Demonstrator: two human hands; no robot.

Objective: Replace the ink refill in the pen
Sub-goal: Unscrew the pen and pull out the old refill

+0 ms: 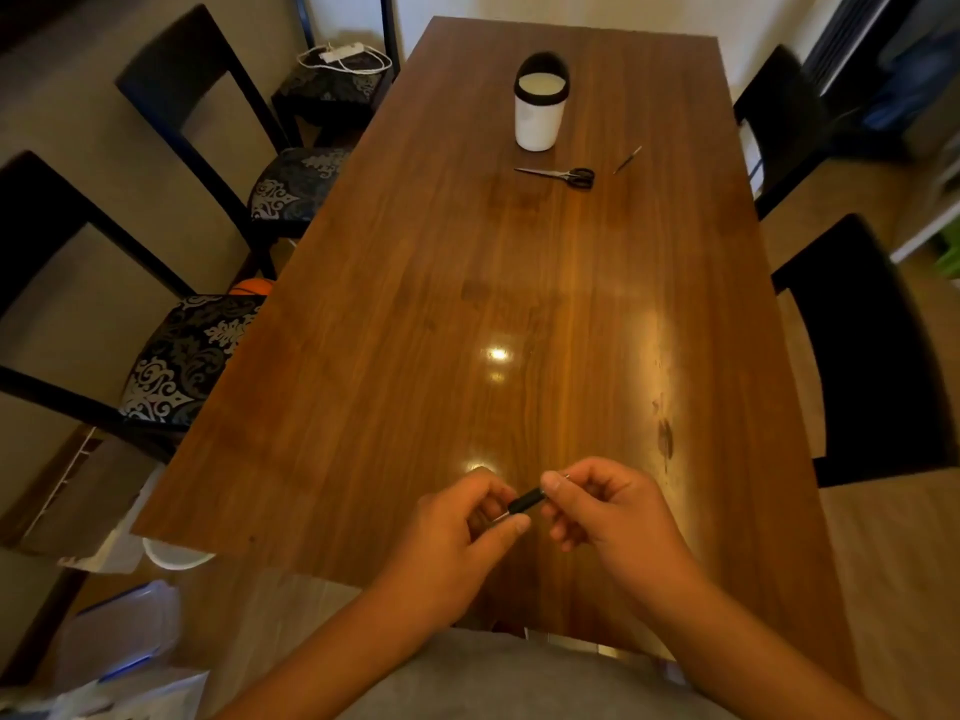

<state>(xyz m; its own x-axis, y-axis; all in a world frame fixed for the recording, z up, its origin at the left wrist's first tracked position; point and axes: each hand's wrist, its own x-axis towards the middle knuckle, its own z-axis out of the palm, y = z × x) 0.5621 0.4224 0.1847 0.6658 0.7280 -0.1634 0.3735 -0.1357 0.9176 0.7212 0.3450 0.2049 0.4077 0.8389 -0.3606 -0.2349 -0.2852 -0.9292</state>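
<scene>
A: Pen (527, 498), short black plastic barrel; where?
B: At 6 o'clock above the glossy brown wooden table (467, 278); your left hand (457, 543) pinches its near end; your right hand (608, 511) pinches the far end; thin dark refill (627, 159) lies at 1 o'clock.

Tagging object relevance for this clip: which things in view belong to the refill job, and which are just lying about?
In the job: pen, pinched by left hand and right hand; thin rod beside the scissors, possibly a refill, too small to tell.
Lying about: scissors; white container; power strip on a chair.
</scene>
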